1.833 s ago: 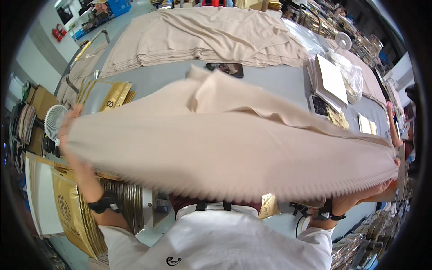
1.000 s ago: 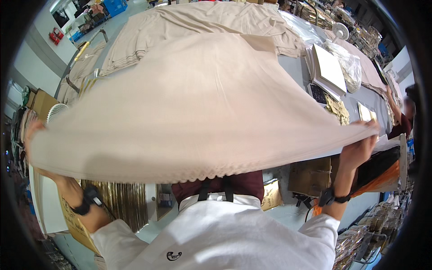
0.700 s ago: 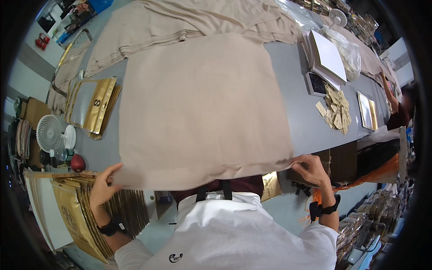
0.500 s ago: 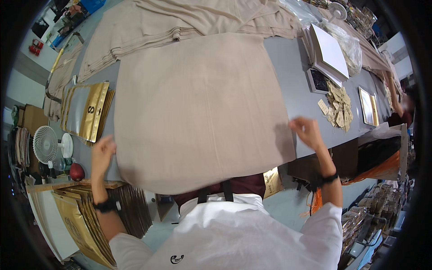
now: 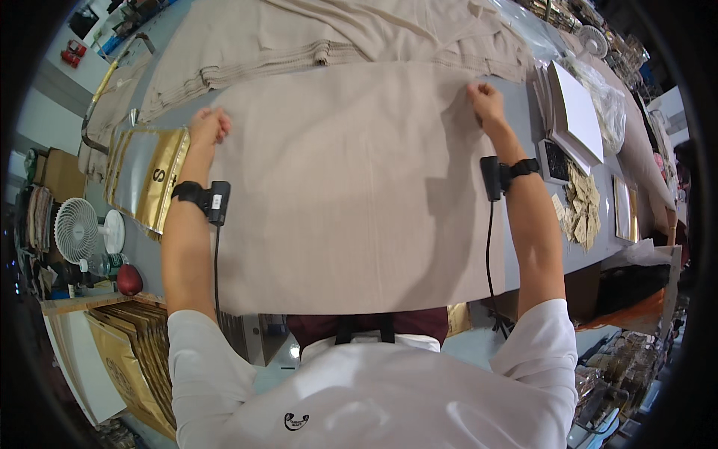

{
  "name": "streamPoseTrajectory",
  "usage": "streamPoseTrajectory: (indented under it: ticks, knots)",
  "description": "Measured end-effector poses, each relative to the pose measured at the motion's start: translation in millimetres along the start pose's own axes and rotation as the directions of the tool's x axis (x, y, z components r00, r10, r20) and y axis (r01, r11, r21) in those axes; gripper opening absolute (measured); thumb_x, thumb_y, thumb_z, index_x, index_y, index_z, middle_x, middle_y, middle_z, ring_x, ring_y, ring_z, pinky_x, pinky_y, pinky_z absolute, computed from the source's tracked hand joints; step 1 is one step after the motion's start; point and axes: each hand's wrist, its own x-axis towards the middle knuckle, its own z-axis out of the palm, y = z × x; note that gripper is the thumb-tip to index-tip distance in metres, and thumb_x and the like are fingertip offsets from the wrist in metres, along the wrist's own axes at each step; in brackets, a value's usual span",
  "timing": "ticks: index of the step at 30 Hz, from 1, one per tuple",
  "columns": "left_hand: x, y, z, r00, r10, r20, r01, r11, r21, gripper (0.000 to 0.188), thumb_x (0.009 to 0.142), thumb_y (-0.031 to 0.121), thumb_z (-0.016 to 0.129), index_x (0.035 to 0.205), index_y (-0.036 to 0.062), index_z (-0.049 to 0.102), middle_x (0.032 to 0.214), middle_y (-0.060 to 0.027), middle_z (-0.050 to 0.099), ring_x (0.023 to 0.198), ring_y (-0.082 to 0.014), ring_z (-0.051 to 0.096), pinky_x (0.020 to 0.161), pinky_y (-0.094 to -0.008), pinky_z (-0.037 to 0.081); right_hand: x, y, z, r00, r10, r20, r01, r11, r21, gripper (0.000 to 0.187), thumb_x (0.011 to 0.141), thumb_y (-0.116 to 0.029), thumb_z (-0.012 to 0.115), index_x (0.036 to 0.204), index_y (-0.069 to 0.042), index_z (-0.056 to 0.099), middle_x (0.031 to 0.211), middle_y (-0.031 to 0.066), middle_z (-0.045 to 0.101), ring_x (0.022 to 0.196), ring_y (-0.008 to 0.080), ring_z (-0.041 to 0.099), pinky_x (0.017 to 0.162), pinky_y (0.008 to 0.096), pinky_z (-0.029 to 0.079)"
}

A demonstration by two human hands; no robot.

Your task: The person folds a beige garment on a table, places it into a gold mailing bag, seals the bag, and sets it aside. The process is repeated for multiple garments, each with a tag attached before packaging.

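A beige fabric piece (image 5: 366, 202) lies spread flat on the grey table, its near edge reaching the table's front. At its far left corner my left hand (image 5: 210, 126) is closed, with the fingers pinched on the cloth's edge. My right hand (image 5: 486, 103) is curled at the far right corner and pinches the edge there. Both arms stretch forward along the sides of the fabric and cast shadows on it. Behind it rests a pile of the same beige fabric (image 5: 359, 34), layered and wrinkled.
Gold-and-clear packaging bags (image 5: 153, 179) lie by my left forearm, near a white fan (image 5: 77, 228). At the right are white card sheets (image 5: 576, 112), a small dark box (image 5: 553, 161) and a heap of tan tags (image 5: 582, 209). Gold bags (image 5: 138, 363) stand below the table's left side.
Both hands have moved forward from the near part of the fabric's sides to its far corners. The near edge, bulging and curved before, now lies straighter.
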Motion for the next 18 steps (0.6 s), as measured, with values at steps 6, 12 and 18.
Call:
streamPoseTrajectory:
  ticks: [6,12,18]
  knots:
    - [-121.6,-20.5,-85.8,0.942,0.330,-0.064,-0.334,0.899,-0.282,0.022,0.102,0.012,0.069,0.121,0.0039,0.060,0.100,-0.0081,0.071,0.080,-0.0119,0.065,0.064,-0.0246,0.047,-103.9,22.3,-80.9,0.888,-0.456,0.063,0.397,0.828,0.396,0.014,0.101,-0.017,0.073,0.108,-0.006,0.067,0.096,-0.0052,0.062,0.092,0.0063,0.056,0.088,0.0247,0.046]
    - [-201.1,-109.1,-148.8,0.932,0.335,-0.137,-0.255,0.877,0.406,0.020,0.103,0.006,0.066,0.121,-0.0009,0.070,0.108,-0.0054,0.072,0.085,-0.0082,0.063,0.075,-0.0226,0.050,-192.9,83.1,-137.7,0.855,-0.443,0.269,0.507,0.824,-0.253,0.022,0.097,-0.002,0.066,0.118,-0.006,0.071,0.119,0.0040,0.071,0.106,0.0115,0.064,0.089,0.0279,0.049]
    - [-150.1,-79.9,-124.5,0.963,0.231,-0.140,-0.174,0.927,0.333,0.037,0.102,0.025,0.071,0.131,0.0033,0.070,0.104,-0.0004,0.070,0.089,-0.0101,0.062,0.078,-0.0253,0.051,-148.3,66.1,-113.4,0.944,-0.303,0.132,0.319,0.939,-0.130,0.037,0.092,-0.013,0.077,0.129,-0.009,0.072,0.121,0.0084,0.071,0.107,0.0125,0.064,0.085,0.0297,0.053]
